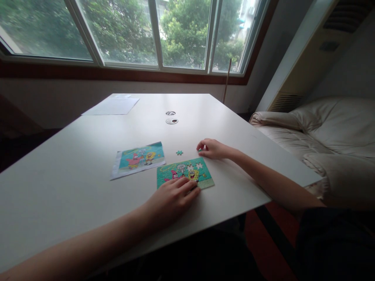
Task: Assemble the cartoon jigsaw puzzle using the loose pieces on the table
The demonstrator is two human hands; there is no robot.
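A jigsaw puzzle [208, 175] with cartoon figures on a teal ground lies near the table's front edge. White gaps show in its upper right part. My left hand [175, 195] rests on its lower edge, fingers stretched out and covering part of the picture. Just beyond the puzzle's upper right corner, my right hand [215, 149] pinches a small green puzzle piece, mostly hidden by the fingers. One loose teal puzzle piece [179, 153] lies on the table above the puzzle. To the left is a reference picture sheet [142, 159] with the same cartoon scene.
The white table [73, 175] stretches towards a window. White papers [111, 105] lie at its far left, and two round inserts, one a metal-rimmed cable hole [172, 121], sit at mid-table. A cream sofa [336, 128] stands to the right, and a thin stick [227, 80] leans by the wall.
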